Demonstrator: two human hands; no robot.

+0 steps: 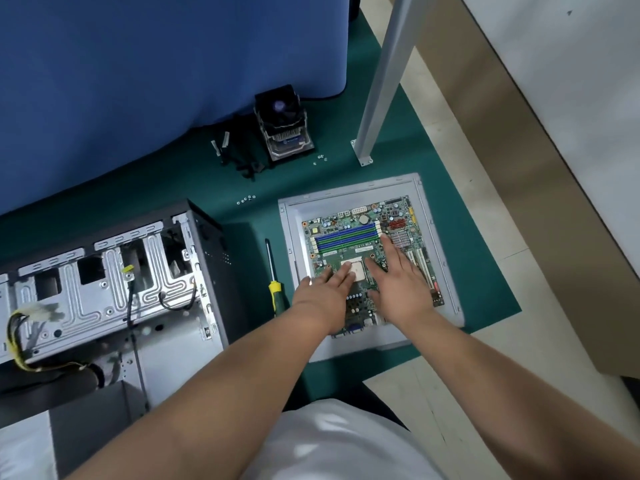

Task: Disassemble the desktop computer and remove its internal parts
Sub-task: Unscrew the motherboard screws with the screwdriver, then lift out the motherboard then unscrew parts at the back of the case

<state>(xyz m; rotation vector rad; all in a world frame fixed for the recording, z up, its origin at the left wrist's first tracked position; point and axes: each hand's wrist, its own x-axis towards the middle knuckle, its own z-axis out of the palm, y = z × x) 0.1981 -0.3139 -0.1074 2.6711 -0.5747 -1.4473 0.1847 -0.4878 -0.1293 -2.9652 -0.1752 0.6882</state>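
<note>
The motherboard (363, 258) lies flat on a grey side panel (440, 237) on the green mat (485, 265), to the right of the opened case (114, 282). Both hands rest on the board with fingers straight and spread; neither hand grips anything. The left hand (323, 292) lies over the board's near-left area, its fingertips (346, 271) touching the CPU (358, 270) from the left. The right hand (398, 285) lies just right of the CPU, its index finger extending toward the blue and green RAM slots (346, 237).

The step in hand appears to be releasing the CPU from its socket. Recommended procedure: steady the board with one flat palm, locate the socket lever, and release it fully before lifting. Lift the CPU straight up by its edges. Do not tilt or slide it, since pins may bend. Whether the lever is already released cannot be told.

The CPU sits between the two hands, under the left fingertips, not yet held. A screwdriver (275, 282) lies just left of the panel. A cooler (282, 123) stands well apart at the far edge of the mat.
</note>
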